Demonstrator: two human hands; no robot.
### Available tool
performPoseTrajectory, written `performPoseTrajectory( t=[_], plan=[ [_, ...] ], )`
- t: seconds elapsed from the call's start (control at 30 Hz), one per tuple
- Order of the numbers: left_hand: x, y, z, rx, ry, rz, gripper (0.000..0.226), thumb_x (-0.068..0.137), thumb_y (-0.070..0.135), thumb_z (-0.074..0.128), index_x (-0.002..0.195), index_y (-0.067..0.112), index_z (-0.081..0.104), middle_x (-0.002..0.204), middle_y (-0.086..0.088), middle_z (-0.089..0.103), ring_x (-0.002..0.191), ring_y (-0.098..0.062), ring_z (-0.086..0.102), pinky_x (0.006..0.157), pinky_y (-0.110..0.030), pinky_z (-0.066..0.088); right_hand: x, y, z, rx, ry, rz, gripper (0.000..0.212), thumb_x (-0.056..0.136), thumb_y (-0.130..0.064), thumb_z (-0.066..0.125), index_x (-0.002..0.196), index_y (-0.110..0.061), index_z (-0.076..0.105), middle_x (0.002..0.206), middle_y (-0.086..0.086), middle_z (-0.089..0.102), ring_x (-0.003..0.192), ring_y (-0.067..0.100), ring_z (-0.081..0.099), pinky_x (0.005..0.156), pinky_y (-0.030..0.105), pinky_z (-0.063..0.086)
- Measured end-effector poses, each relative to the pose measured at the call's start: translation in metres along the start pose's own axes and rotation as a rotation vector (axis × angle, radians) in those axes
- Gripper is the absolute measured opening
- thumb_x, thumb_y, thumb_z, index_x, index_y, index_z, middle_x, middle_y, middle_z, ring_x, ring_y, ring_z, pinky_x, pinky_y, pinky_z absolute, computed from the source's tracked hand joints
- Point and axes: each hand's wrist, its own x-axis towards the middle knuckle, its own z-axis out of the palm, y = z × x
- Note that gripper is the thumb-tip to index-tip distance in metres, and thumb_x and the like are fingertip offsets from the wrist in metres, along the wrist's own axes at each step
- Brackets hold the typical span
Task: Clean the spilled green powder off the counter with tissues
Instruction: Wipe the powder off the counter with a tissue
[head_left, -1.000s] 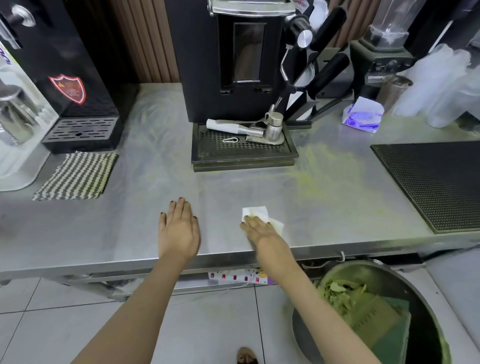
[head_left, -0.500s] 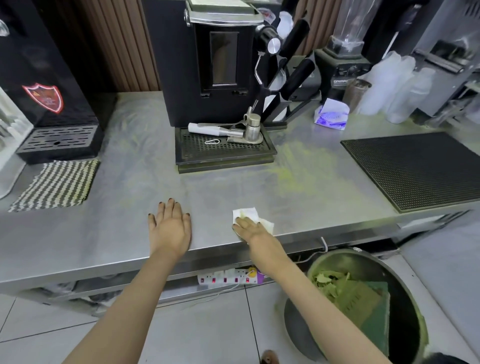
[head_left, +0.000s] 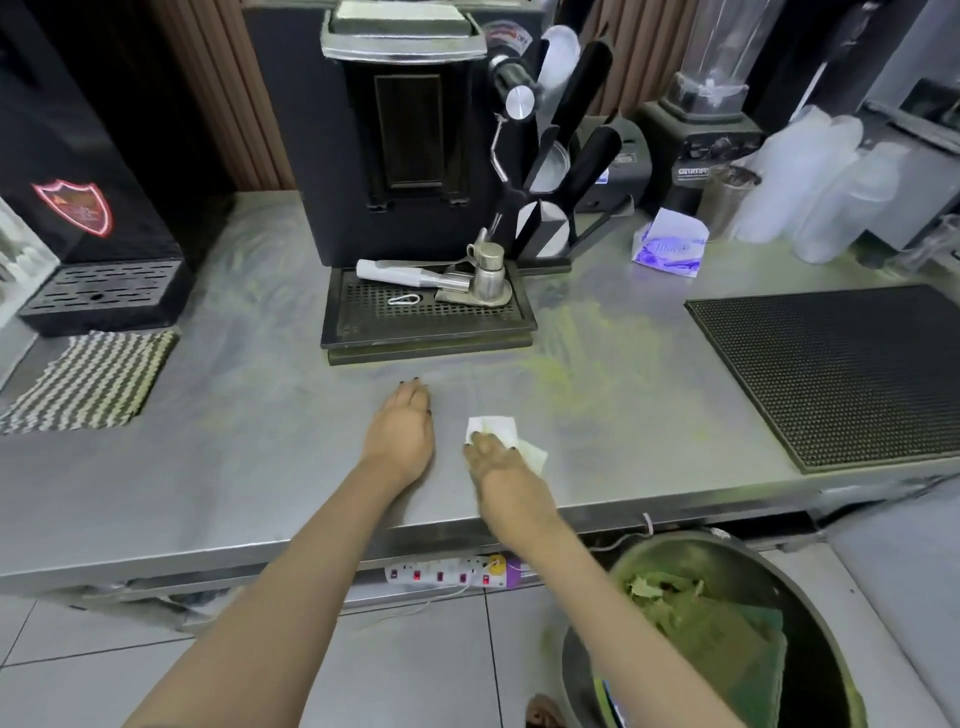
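Note:
Green powder (head_left: 587, 343) lies smeared on the steel counter (head_left: 260, 467), right of the coffee machine's drip tray (head_left: 426, 325). A white tissue (head_left: 498, 426), stained green, lies on the counter near the front edge. My right hand (head_left: 493, 457) presses down on its near part. My left hand (head_left: 402, 426) rests on the counter just left of the tissue, fingers straight and together, holding nothing.
A black rubber mat (head_left: 841, 369) covers the counter at right. A tissue pack (head_left: 670, 244) stands behind the powder. A striped cloth (head_left: 88, 379) lies at left. A bin (head_left: 737, 639) with green waste stands on the floor, below right.
My left hand has slid right, close beside the tissue. My right hand has stayed pressed on the tissue near the counter's front edge.

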Motion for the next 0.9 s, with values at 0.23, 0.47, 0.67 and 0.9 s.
performPoseTrajectory(
  t=[0.23,0.47,0.67,0.9],
  plan=[
    [0.016,0.012,0.024,0.155,0.001,-0.09,0.05,0.099,0.027,0.021,0.146,0.009,0.015,0.156,-0.004,0.008,0.143,-0.019,0.003,0.116,-0.034,0.003,0.046,0.081,-0.018,0.011,0.084,0.134,0.055,0.088,0.004,0.034,0.141,-0.013,0.033,0.151,0.006,0.029,0.138,0.021,0.026,0.115,0.032,0.019],
    [0.018,0.009,0.027,0.088,0.136,-0.198,0.048,0.098,0.021,0.027,0.143,0.005,0.024,0.154,-0.008,0.015,0.143,-0.022,0.008,0.116,-0.036,0.005,0.067,0.043,-0.017,0.12,-0.007,-0.111,0.054,0.089,0.008,0.03,0.142,-0.004,0.027,0.153,0.012,0.022,0.142,0.023,0.018,0.115,0.028,0.009],
    [0.02,0.007,0.028,0.136,0.122,-0.235,0.048,0.098,0.02,0.027,0.143,0.005,0.024,0.154,-0.008,0.017,0.142,-0.024,0.011,0.116,-0.038,0.008,0.119,0.05,-0.014,0.206,-0.136,-0.045,0.049,0.093,-0.002,0.029,0.14,-0.015,0.036,0.152,0.002,0.028,0.139,0.017,0.023,0.114,0.028,0.014],
    [0.019,0.008,0.029,0.179,0.116,-0.244,0.05,0.098,0.023,0.023,0.145,0.009,0.018,0.155,-0.004,0.011,0.143,-0.021,0.006,0.117,-0.036,0.005,0.107,0.101,-0.048,0.085,0.055,0.322,0.043,0.093,-0.001,0.033,0.135,-0.009,0.039,0.144,0.008,0.037,0.133,0.022,0.032,0.108,0.031,0.024]
  ],
)
